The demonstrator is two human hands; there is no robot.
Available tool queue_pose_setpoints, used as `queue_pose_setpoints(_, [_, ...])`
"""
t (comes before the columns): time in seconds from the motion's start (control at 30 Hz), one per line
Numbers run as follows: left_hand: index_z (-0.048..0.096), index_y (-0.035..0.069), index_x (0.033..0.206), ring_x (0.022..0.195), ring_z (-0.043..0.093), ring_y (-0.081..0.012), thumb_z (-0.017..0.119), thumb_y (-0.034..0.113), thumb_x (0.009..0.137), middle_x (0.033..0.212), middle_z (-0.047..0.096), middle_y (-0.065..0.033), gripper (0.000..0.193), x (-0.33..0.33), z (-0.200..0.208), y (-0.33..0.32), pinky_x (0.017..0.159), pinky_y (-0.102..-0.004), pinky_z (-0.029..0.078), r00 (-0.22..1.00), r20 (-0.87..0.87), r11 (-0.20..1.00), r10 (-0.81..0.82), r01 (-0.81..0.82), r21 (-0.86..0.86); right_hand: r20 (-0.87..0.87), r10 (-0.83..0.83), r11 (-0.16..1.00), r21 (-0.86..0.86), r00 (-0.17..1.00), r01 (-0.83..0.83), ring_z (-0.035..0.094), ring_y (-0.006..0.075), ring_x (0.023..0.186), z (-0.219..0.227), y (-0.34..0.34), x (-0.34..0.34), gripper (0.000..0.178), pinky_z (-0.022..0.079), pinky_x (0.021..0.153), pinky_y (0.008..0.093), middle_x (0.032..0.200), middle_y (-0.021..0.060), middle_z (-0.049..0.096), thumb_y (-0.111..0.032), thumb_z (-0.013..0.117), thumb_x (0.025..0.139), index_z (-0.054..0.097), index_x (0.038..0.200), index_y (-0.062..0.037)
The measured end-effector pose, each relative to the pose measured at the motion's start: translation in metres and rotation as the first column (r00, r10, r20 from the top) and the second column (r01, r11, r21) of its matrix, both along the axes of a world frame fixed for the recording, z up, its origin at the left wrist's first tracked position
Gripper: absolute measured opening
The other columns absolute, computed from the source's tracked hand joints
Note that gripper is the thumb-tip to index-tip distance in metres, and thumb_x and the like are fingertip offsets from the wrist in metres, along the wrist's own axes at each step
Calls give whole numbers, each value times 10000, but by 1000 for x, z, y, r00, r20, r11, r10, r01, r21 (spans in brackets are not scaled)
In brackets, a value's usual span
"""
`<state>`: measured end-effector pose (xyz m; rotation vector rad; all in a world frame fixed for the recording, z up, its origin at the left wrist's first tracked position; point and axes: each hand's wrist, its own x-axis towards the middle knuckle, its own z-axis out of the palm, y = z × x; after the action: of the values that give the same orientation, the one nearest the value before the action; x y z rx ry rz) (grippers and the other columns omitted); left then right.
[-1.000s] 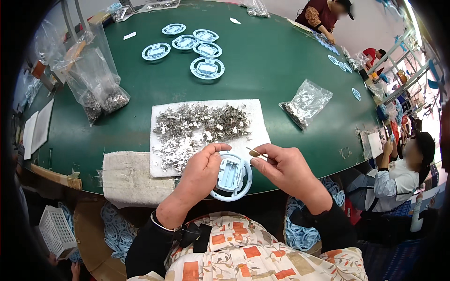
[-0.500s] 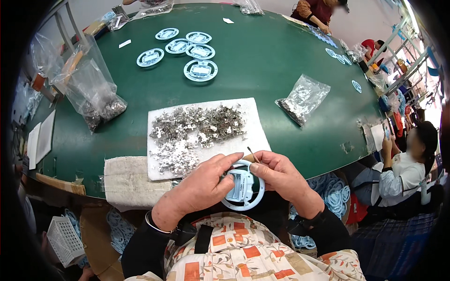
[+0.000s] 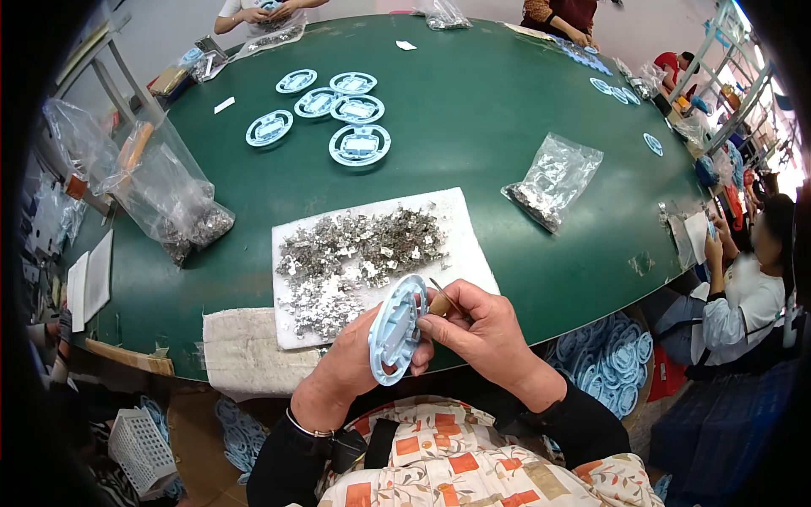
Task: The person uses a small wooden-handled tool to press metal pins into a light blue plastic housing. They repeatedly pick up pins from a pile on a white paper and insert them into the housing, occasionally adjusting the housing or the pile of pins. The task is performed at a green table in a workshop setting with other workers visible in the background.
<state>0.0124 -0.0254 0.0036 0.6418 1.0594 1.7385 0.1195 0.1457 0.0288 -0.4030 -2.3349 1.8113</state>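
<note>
Left hand (image 3: pixel 345 362): gripping a light-blue ring part (image 3: pixel 394 331), tilted on edge, over the near edge of the worktop (image 3: pixel 473 101)
Right hand (image 3: pixel 480 328): pinching a thin rod (image 3: pixel 442 292) beside the ring part
Foam board (image 3: pixel 466 245): near that edge, bearing metal clips (image 3: pixel 363 245)
Six blue discs (image 3: pixel 360 145): toward the far edge

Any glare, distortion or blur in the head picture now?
Head view: the nearer small metal pieces shine almost white; fisheye darkness swallows the corners; the far right background is partly washed out; left hand, right hand and blue ring look fairly sharp.
</note>
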Motion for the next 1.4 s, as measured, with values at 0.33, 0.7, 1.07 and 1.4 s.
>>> queue_pose_setpoints(0.33, [422,-33,1495,822,669,-222,418,303,1101,1049,639,-133,518,1,-3,3,731,-346,570,933,335,987,-130,89,134,-79,-17,950,-312,997,-8,547,33,676,-8,14,-2,153,461,609,232,757,4,665,-122,702,994,637,929,0])
queue_pose_setpoints(0.7, [318,96,1560,1100,626,-172,398,266,1106,1248,613,-69,491,14,9,20,957,-341,528,953,235,974,190,-152,-171,-345,-1,996,79,939,30,560,64,641,-2,-1,26,231,447,557,234,837,30,653,-60,773,895,663,1088,1])
queue_pose_setpoints(1.07, [652,-2,1210,920,660,-84,587,192,1054,1042,720,-47,257,2,14,6,831,-258,539,921,-383,935,-71,-73,-348,57,78,966,-250,995,-62,515,34,702,-7,37,31,192,422,619,211,814,-52,621,-112,697,989,716,1112,35])
queue_pose_setpoints(1.4, [605,-26,1271,937,649,-59,488,110,1075,1074,701,-58,266,-1,-16,12,825,-233,557,960,-184,916,209,-258,-307,-140,6,660,744,990,101,683,273,697,-35,54,-34,166,553,634,376,851,98,656,-54,769,840,711,995,-55])
